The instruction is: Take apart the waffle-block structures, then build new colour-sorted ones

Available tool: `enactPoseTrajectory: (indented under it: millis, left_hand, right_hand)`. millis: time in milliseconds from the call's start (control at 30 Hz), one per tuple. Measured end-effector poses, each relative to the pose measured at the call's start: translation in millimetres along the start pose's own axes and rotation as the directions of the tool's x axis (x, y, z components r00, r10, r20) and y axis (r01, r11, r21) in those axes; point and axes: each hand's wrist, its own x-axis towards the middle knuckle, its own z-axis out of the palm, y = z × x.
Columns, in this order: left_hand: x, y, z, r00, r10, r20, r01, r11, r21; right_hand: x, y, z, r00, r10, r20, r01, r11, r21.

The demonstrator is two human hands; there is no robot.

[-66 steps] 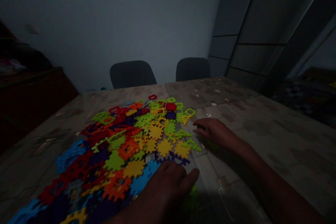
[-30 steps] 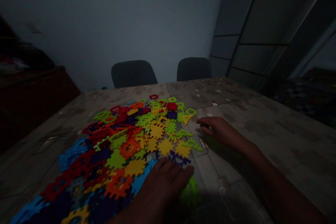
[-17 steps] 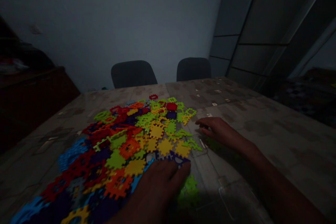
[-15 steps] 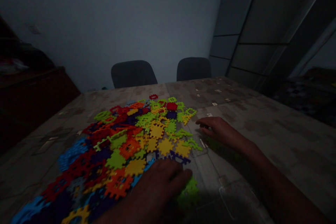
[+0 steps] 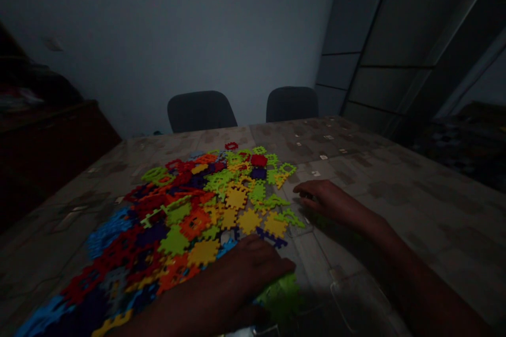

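A heap of plastic notched building pieces (image 5: 237, 197) in yellow, green, red, orange, blue and purple covers the left half of the table. My left hand (image 5: 249, 271) is over the near right edge of the heap, back upward. Its thumb and forefinger are spread, beside a green piece (image 5: 281, 295) lying in shadow; contact is not clear. Right of the heap, my right hand (image 5: 322, 197) hovers low with loosely curved, parted fingers and no piece visible in it. Dim green pieces (image 5: 326, 219) show beneath that hand. Both palms are hidden.
A patterned cloth covers the table (image 5: 395, 184). Two dark chairs (image 5: 202, 111) stand at its far side, before a pale wall. A dark wooden cabinet (image 5: 51, 142) is at the left, and a tall wardrobe (image 5: 379, 47) is at the right. The room is dim.
My left hand has shifted slightly to the right, and its thumb has parted from the forefinger. My right hand has barely moved. The heap looks the same.
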Motion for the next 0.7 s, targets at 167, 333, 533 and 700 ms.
enactPoseTrajectory:
  millis: [167, 333, 533, 700]
  left_hand:
    - [-7, 2, 18.7, 0.981, -0.114, -0.158, 0.123, 0.991, 0.048]
    - [-7, 2, 54.4, 0.964, -0.075, -0.255, 0.117, 0.982, 0.152]
    - [-2, -9, 86.3, 0.956, -0.101, -0.276, 0.181, 0.942, 0.283]
    - [3, -8, 88.0, 0.962, -0.108, -0.253, 0.183, 0.938, 0.295]
  right_hand:
    - [0, -7, 6, 0.998, -0.032, 0.059, 0.031, 0.999, 0.030]
    - [1, -11, 6, 0.997, -0.035, 0.071, 0.034, 0.999, 0.018]
    - [1, -13, 9, 0.997, -0.035, 0.074, 0.034, 0.999, 0.009]
    - [0, -9, 3, 0.998, -0.033, 0.054, 0.032, 0.999, 0.011]
